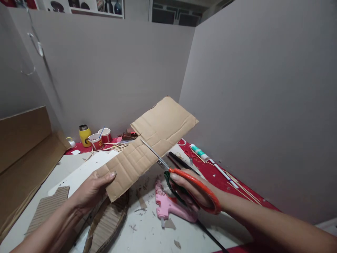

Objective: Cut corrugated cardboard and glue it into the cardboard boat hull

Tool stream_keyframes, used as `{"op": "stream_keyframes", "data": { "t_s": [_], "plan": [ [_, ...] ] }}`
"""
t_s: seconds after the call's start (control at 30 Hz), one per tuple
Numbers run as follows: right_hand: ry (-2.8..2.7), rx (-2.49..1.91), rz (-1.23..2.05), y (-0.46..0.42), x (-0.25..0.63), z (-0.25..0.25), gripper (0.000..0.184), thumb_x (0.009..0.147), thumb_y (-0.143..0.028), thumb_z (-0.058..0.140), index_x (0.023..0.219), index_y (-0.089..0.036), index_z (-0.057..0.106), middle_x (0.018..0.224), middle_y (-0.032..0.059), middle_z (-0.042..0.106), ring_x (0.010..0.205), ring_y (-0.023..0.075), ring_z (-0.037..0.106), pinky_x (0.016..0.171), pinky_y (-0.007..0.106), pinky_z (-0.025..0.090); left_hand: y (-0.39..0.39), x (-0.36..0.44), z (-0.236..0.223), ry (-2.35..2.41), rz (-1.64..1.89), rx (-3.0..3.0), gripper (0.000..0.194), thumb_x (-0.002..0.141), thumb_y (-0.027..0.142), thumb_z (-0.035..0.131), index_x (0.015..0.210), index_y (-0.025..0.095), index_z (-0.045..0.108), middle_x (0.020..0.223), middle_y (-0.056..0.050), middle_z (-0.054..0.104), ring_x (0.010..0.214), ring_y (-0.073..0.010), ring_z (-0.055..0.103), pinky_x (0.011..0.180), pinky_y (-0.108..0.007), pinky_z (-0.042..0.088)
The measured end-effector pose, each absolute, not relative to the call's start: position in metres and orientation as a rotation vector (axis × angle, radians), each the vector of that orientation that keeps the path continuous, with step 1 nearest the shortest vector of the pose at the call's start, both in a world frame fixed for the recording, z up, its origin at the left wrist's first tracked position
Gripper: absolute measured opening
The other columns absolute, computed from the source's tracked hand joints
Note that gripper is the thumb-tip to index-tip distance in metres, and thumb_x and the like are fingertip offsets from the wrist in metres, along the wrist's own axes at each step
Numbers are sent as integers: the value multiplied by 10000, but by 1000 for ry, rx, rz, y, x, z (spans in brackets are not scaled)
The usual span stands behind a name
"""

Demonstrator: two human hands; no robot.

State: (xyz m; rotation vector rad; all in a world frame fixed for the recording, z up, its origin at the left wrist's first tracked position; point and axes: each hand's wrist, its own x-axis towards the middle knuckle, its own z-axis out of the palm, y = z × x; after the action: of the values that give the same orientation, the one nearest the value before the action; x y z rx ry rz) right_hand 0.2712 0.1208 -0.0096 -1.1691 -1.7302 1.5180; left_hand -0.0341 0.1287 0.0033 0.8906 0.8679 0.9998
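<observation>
My left hand (96,188) pinches the near left end of a flat cardboard piece (155,137), thumb on top, and holds it up off the table. A notch shows in the far edge of the cardboard, beside a wider end. In my right hand (188,189) is a pair of scissors (196,184) with an orange handle and a dark green one. One blade lies over the cardboard and the other is mostly hidden below it. Under my right hand a pink glue gun (168,207) lies on the table.
A curved corrugated cardboard form (109,219) lies below my left hand. Farther back stand a yellow bottle (85,136) and paper cups (95,141). At right are thin sticks (246,189) and a green-and-white tube (199,152). A large cardboard box (28,154) stands at left; grey partitions (113,73) surround the table.
</observation>
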Motion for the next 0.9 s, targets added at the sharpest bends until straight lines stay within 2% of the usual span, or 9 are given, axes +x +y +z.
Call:
{"op": "stream_keyframes", "data": {
  "t_s": [0.1,0.23,0.33,0.47,0.6,0.77,0.83,0.9],
  "plan": [
    [-1607,-1203,1689,122,273,-19,559,838,-726,415,654,-198,445,373,-90,392,254,82,401,261,186,362,128,-30,3,871,1003,851,582,756,183,737,1313,177,569,999,-113,758,850,-245,721,717,-289,560],
    [-1529,-1083,1798,119,276,-15,474,892,-632,427,798,-175,511,477,-47,502,349,94,472,368,215,434,122,-21,0,860,988,855,452,721,229,768,1157,153,674,900,-107,757,765,-226,703,624,-272,534],
    [-1508,-984,1896,113,279,-4,488,900,-624,412,799,-160,527,512,-21,514,399,112,506,442,252,460,115,-15,-2,808,986,865,425,691,277,792,1088,158,704,803,-89,741,724,-218,683,609,-272,515],
    [-1459,-1101,1929,100,289,1,578,866,-701,380,721,-165,540,433,-47,441,314,83,400,387,230,387,107,-7,-2,747,972,878,431,677,313,797,1074,169,707,749,-74,714,666,-201,657,569,-264,490],
    [-1580,-1377,1690,89,296,-4,684,818,-783,353,474,-194,386,362,-53,335,306,57,349,383,207,293,104,-6,-3,767,930,914,445,689,330,777,1094,166,698,782,-86,716,708,-223,662,621,-297,505],
    [-1693,-1443,1467,80,287,7,669,800,-804,347,514,-202,406,380,-46,367,313,67,343,371,221,240,115,-24,19,772,868,1133,512,716,328,747,1202,211,636,1023,-99,716,936,-266,651,760,-329,494],
    [-1776,-1418,1408,78,279,16,653,811,-788,359,534,-201,436,370,-40,388,313,67,328,365,225,216,126,-30,39,922,851,1378,494,781,385,687,1246,241,604,1067,-85,708,1013,-274,625,799,-333,476],
    [-1826,-1398,1373,78,270,24,627,822,-764,381,548,-204,446,367,-37,403,314,69,319,355,227,202,137,-29,60,1048,846,1737,420,769,413,693,1147,232,671,1079,-81,702,989,-279,615,785,-310,461]
  ]
}}
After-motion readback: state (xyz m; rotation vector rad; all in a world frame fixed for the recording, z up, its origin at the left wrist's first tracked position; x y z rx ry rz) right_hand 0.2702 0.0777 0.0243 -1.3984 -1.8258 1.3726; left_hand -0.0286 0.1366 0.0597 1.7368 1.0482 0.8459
